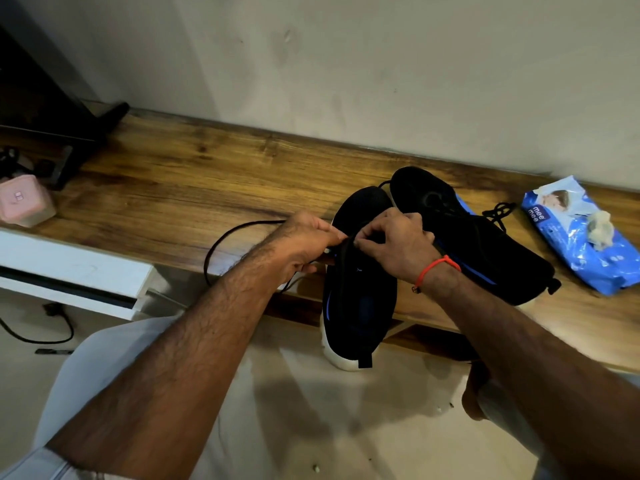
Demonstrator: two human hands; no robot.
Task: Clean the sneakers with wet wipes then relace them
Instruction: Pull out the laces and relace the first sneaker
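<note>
Nearest to me, my forearms reach over my pale-trousered lap toward the front edge of the long wooden shelf (194,174). The near black sneaker with white sole and blue trim (360,299) lies across that edge, heel overhanging toward the floor, toe pointing to the wall. My left hand (304,244) has its fingers curled, pinching the black shoelace (221,237) at the sneaker's left eyelet side; the lace loops out to the left over the wood and back over the edge. My right hand (398,244), wearing a red thread wristband (434,268), has thumb and fingers closed on the lace over the tongue. Just behind and touching, the second black sneaker (478,244) lies on its side, laced. Right of it, slightly apart, sits the blue wet-wipes packet (575,244), a crumpled used wipe (601,228) on top. Bare wood extends left to a pink box (22,200) and a dark stand (69,133), near the wall (346,64).
</note>
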